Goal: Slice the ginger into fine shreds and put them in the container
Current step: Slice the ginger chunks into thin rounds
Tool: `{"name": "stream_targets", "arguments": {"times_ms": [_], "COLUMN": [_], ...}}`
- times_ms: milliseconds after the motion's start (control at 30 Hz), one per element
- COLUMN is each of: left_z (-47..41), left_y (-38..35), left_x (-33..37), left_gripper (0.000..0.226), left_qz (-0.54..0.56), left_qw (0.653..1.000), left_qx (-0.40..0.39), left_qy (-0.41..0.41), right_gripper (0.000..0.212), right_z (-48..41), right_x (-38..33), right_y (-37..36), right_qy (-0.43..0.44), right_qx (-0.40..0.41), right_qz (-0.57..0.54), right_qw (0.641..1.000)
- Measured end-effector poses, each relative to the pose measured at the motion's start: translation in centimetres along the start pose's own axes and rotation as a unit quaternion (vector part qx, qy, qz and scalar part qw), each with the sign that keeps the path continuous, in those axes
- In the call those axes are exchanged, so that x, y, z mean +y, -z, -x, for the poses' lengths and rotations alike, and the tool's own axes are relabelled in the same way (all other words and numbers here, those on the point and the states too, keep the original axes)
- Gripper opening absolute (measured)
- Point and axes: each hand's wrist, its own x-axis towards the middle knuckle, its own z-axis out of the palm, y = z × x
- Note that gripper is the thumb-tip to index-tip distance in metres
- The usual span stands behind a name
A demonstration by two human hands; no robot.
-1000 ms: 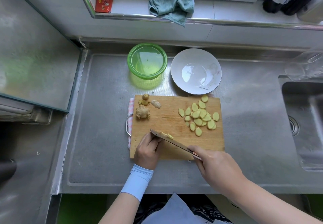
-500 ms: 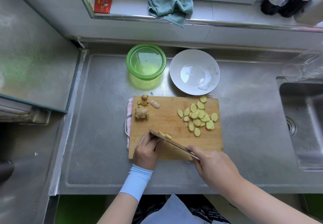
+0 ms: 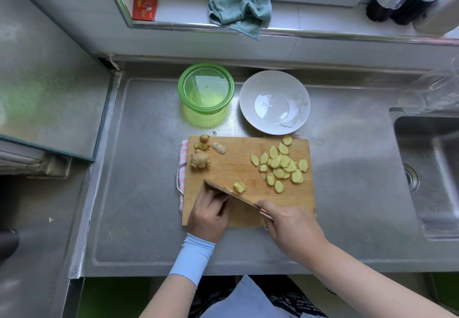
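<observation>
Head view: right hand [image 3: 290, 225] clenched round the knife [image 3: 231, 193] handle, handle mostly hidden, blade slanting over the near-left part of the cutting board [image 3: 238, 163]. Left hand [image 3: 210, 214] has its fingers curled behind the blade; can't tell if they pinch ginger, the blade blocks it. Ginger slices [image 3: 280, 166] are piled on the board's right half, a small cut stack [image 3: 240, 187] just past the blade, knobs [image 3: 200, 160] at the far-left corner, green container [image 3: 206, 88] beyond the far edge.
</observation>
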Motion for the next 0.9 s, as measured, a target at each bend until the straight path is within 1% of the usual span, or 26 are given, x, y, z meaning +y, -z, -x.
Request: {"name": "stream_targets", "arguments": {"times_ms": [67, 133, 267, 333, 533, 900], "left_z": [-0.2, -0.4, -0.5, -0.6, -0.9, -0.8], "left_y": [0.2, 0.2, 0.3, 0.4, 0.6, 0.6], "left_x": [0.1, 0.3, 0.7, 0.8, 1.1, 1.0], "left_gripper": [0.008, 0.008, 0.008, 0.009, 0.009, 0.009], "left_qz": [-0.002, -0.010, -0.008, -0.001, -0.001, 0.009], "left_qw": [1.000, 1.000, 1.000, 1.000, 1.000, 1.000], "left_qx": [0.004, 0.011, 0.021, 0.020, 0.017, 0.015], "left_qy": [-0.008, -0.011, 0.002, -0.002, -0.007, 0.005], "right_gripper": [0.033, 0.034, 0.029, 0.029, 0.036, 0.033], "right_z": [0.4, 1.0, 2.2, 2.8, 3.3, 3.2], "right_x": [0.0, -0.1, 0.2, 0.3, 0.1, -0.4], "right_y": [0.0, 0.2, 0.8, 1.1, 1.2, 0.9], "right_qy": [-0.001, -0.004, -0.009, -0.010, -0.026, -0.045], "right_qx": [0.017, 0.018, 0.026, 0.026, 0.028, 0.017], "right_qz": [0.001, 0.005, -0.006, 0.001, 0.016, 0.010], "right_qw": [1.000, 1.000, 1.000, 1.000, 0.999, 0.999]}}
